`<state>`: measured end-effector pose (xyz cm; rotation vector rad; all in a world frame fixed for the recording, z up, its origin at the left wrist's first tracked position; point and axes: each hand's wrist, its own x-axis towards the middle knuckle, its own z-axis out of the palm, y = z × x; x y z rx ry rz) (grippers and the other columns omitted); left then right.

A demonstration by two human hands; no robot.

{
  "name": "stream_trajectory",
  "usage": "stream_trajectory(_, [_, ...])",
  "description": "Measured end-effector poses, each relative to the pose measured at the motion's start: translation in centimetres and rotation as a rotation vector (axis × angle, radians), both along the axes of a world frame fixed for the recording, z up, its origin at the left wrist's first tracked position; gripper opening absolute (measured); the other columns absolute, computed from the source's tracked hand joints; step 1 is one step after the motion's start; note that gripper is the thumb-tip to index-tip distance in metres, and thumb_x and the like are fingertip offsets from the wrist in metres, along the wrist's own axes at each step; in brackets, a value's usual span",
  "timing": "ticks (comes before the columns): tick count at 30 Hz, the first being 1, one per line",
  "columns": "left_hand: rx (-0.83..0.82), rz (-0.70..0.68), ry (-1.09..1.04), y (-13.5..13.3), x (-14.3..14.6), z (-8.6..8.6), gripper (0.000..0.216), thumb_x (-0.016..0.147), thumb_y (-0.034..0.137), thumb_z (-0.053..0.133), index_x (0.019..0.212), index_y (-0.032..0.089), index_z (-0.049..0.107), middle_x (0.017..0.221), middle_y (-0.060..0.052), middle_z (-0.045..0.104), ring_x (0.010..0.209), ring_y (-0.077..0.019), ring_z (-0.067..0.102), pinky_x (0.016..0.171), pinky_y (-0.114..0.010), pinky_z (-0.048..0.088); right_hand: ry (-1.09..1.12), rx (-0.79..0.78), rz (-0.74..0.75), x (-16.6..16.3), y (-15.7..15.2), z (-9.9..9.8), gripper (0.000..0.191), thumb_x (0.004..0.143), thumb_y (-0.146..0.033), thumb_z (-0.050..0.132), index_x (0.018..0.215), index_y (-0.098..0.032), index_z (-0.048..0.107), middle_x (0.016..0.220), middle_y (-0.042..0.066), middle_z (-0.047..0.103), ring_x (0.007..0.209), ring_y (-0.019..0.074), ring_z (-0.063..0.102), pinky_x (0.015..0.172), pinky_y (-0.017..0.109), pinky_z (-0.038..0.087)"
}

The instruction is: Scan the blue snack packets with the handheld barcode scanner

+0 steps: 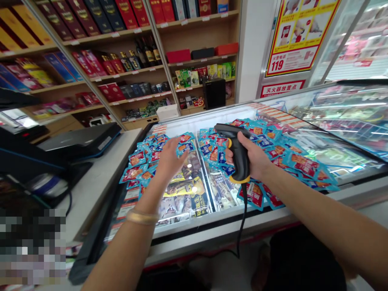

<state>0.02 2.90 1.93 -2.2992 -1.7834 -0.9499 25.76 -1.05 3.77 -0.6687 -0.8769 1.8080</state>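
Note:
In my right hand (253, 155) is a black and yellow barcode scanner (240, 155), fingers wrapped round its grip, its head tilted up to the left. A black cable (243, 214) hangs from its handle over the freezer's front edge. My left hand (172, 157), with a gold bangle on the wrist, hovers over the left pile of small blue and red snack packets (135, 171). Its fingers look spread and I see nothing in them. A second pile of the same packets (306, 165) spreads under and right of the scanner. Both piles lie on the freezer's glass top (184, 206).
Ice cream packs (178, 188) show through the glass. A counter (91, 178) with a dark flat device (81, 139) stands left. Behind are a white box (167, 112), a black box-shaped object (214, 93) and shelves (200, 36) of boxes and bottles. A poster (298, 36) hangs back right.

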Motion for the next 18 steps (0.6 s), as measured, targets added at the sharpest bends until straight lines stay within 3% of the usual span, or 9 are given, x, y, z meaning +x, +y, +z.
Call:
stream_trajectory(3, [-0.08, 0.208, 0.023, -1.4, -4.2, -0.3, 0.06, 0.081, 0.044, 0.059, 0.134, 0.018, 0.051, 0.131, -0.015, 0.056, 0.123, -0.0303, 0.052, 0.104, -0.045, 0.042, 0.009, -0.024, 0.107, -3.6, 0.2, -0.4, 0.042, 0.076, -0.059, 0.064, 0.074, -0.018, 0.056, 0.057, 0.0, 0.055, 0.052, 0.0115, 0.048, 0.052, 0.024, 0.041])
stream_trajectory(6, [-0.238, 0.291, 0.068, -2.7, -6.4, -1.0, 0.069, 0.075, 0.053, 0.063, 0.135, 0.021, 0.05, 0.128, -0.015, 0.058, 0.119, -0.0323, 0.055, 0.099, -0.046, 0.044, -0.012, -0.047, 0.179, -6.4, 0.4, -1.6, 0.043, 0.074, -0.059, 0.067, 0.075, -0.017, 0.058, 0.057, 0.0, 0.056, 0.052, 0.0114, 0.049, 0.053, 0.024, 0.041])
stream_trajectory(9, [-0.386, 0.26, 0.163, -3.2, -7.1, -1.8, 0.081, 0.068, 0.056, 0.069, 0.139, 0.024, 0.047, 0.132, -0.016, 0.056, 0.12, -0.0357, 0.053, 0.099, -0.049, 0.042, -0.019, -0.078, 0.222, -7.9, 0.4, -3.1, 0.044, 0.073, -0.059, 0.068, 0.078, -0.016, 0.06, 0.058, 0.0, 0.057, 0.052, 0.0106, 0.049, 0.053, 0.023, 0.04])
stream_trajectory(12, [-0.427, 0.221, 0.233, -3.3, -7.1, -2.2, 0.085, 0.066, 0.055, 0.071, 0.141, 0.025, 0.043, 0.135, -0.015, 0.055, 0.124, -0.0378, 0.05, 0.101, -0.052, 0.038, -0.044, -0.11, 0.237, -8.2, 0.3, -4.4, 0.045, 0.073, -0.059, 0.068, 0.08, -0.016, 0.061, 0.057, -0.001, 0.056, 0.052, 0.0102, 0.048, 0.053, 0.022, 0.04])
stream_trajectory(18, [-0.403, 0.153, 0.081, -3.9, -6.7, -1.8, 0.085, 0.064, 0.046, 0.074, 0.14, 0.021, 0.045, 0.127, -0.013, 0.061, 0.119, -0.0324, 0.055, 0.099, -0.046, 0.042, -0.075, -0.1, 0.283, -7.8, -0.1, -4.6, 0.048, 0.069, -0.062, 0.07, 0.077, -0.017, 0.057, 0.056, -0.002, 0.056, 0.05, 0.01, 0.047, 0.054, 0.024, 0.039])
